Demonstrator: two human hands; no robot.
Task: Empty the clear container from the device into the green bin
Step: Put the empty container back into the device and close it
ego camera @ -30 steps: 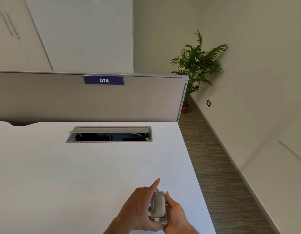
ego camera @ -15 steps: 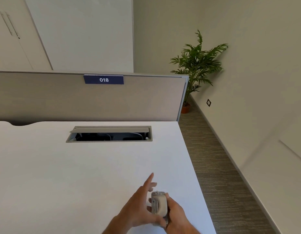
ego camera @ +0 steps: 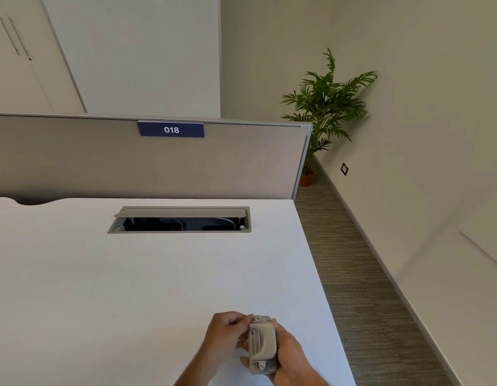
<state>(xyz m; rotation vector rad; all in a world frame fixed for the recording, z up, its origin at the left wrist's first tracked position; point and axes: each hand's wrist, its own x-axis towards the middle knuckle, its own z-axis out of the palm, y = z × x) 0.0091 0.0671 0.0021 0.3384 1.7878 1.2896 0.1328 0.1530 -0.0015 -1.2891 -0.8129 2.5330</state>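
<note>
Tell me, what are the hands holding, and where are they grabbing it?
A small grey device. The right hand wraps its right side; the left hand pinches its top left edge.

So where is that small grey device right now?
In the head view the small grey device sits low and right of centre, gripped between the left hand and right hand above the white desk.

device [ego camera: 262, 344]: on the counter's [ego camera: 102, 288] near right corner
cable hatch [ego camera: 180, 220]: behind device
partition [ego camera: 130, 160]: behind hatch
plant [ego camera: 325, 107]: right of partition
</note>
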